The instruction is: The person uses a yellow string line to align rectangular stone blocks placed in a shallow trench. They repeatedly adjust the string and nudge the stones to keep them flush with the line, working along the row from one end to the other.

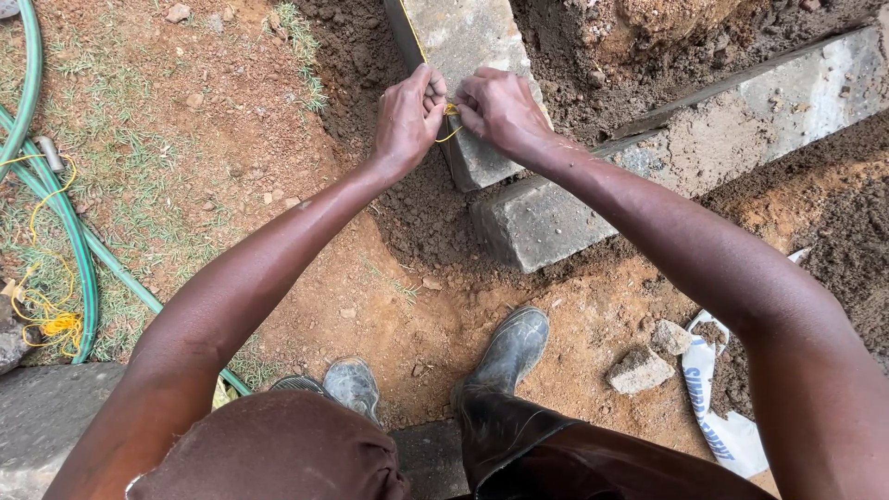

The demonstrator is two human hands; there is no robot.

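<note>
Both my hands meet at the near end of a grey concrete block set in the dug earth. My left hand and my right hand each pinch a thin yellow string between their fingertips, right at the block's left corner. A short loop of the string hangs below my fingers. A second concrete block lies just below and to the right, running off toward the upper right.
Green hoses curve along the left over patchy grass, with a tangle of yellow string beside them. A stone and a white sack lie at the right. My muddy rubber boots stand on red soil.
</note>
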